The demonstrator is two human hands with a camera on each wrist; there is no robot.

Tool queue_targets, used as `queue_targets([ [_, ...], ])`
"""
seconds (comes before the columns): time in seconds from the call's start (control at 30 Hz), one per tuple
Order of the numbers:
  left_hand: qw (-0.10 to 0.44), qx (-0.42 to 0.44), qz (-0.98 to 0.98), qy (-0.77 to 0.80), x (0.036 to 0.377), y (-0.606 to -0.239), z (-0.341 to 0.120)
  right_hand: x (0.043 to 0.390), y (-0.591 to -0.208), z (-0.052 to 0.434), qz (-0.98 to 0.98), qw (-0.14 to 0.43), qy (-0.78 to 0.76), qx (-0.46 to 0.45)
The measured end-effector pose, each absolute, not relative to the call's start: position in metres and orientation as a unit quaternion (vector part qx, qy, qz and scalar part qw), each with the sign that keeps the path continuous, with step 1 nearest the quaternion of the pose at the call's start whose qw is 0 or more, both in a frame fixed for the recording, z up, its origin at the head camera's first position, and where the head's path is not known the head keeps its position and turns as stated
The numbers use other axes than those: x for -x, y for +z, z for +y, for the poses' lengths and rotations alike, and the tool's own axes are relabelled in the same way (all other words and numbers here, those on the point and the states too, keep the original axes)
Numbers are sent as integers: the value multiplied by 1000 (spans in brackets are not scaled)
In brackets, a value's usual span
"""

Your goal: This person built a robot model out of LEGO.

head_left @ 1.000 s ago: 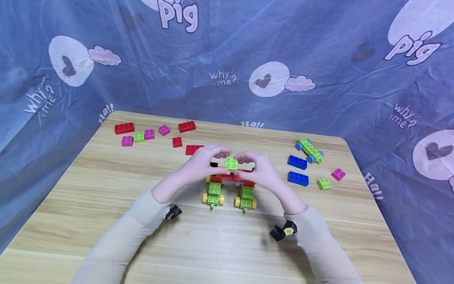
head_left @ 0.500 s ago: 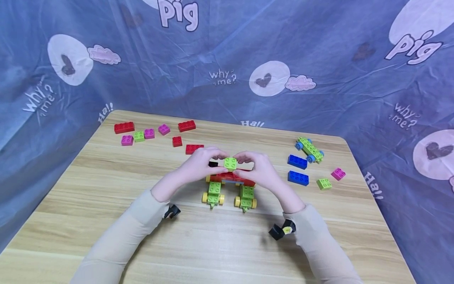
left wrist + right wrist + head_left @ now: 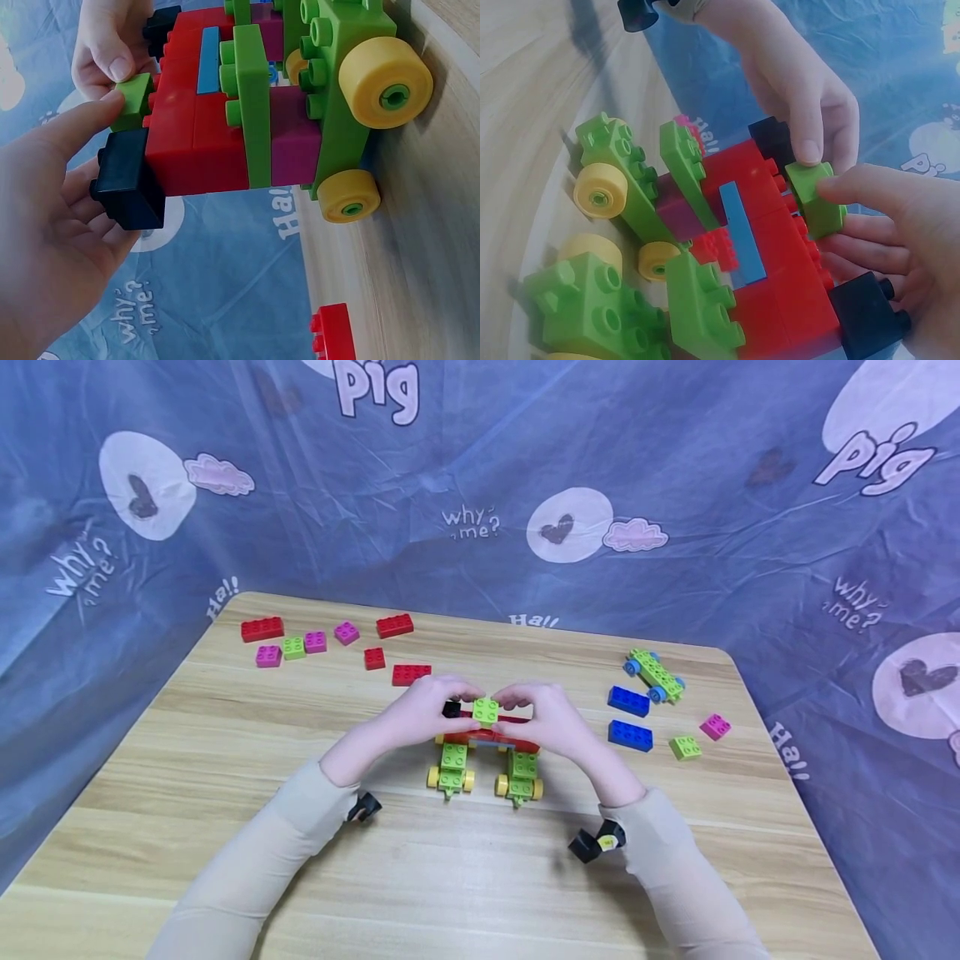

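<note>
In the head view, a small green brick (image 3: 486, 711) was pinched between the left hand (image 3: 424, 710) and the right hand (image 3: 547, 718), the fingertips of both curled round its sides. The brick sat on top of the red deck of a toy build (image 3: 487, 752), at the middle of the table (image 3: 225, 760). The build stood on two green chassis with yellow wheels (image 3: 432, 777). Red, pink and green bricks were scattered at the far left, among them a red brick (image 3: 262, 629). At the right, two blue bricks (image 3: 630, 736), a green chassis with blue wheels (image 3: 654, 676), a pink brick (image 3: 715, 727) and a green brick (image 3: 685, 748) were seen, well apart from the hands.

In the left wrist view, the green brick (image 3: 136, 100) was held against the edge of the red deck (image 3: 196, 139), gripped by a left fingertip (image 3: 82, 124) below and a right thumb (image 3: 112, 60) above. A black brick (image 3: 127, 180) at the deck's end was touched by the left fingers. A yellow wheel (image 3: 385, 82) rested on the table.

In the right wrist view, the green brick (image 3: 817, 196) was grasped by the left fingertips (image 3: 808, 142) from above and the right thumb (image 3: 877, 191) from the side, on the red deck (image 3: 769, 247). A blue strip (image 3: 742, 244) was seen on the deck, and a black brick (image 3: 866, 315) at its near end lay against the right fingers.
</note>
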State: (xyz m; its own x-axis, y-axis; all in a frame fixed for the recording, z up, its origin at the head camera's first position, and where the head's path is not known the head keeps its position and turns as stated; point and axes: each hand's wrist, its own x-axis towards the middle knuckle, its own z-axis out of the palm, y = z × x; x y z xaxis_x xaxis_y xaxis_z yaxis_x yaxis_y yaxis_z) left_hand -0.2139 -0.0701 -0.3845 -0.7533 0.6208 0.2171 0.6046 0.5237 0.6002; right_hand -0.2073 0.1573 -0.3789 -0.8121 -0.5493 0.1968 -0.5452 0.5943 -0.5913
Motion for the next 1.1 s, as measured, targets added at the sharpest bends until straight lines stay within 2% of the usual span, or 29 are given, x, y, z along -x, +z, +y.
queue_targets([
  [0.77,20,-352,881,315,211,-384,-69,204,-378,157,898,38,-326,294],
  [1.1,19,-342,885,314,212,-387,-68,204,-379,157,898,32,-320,299],
])
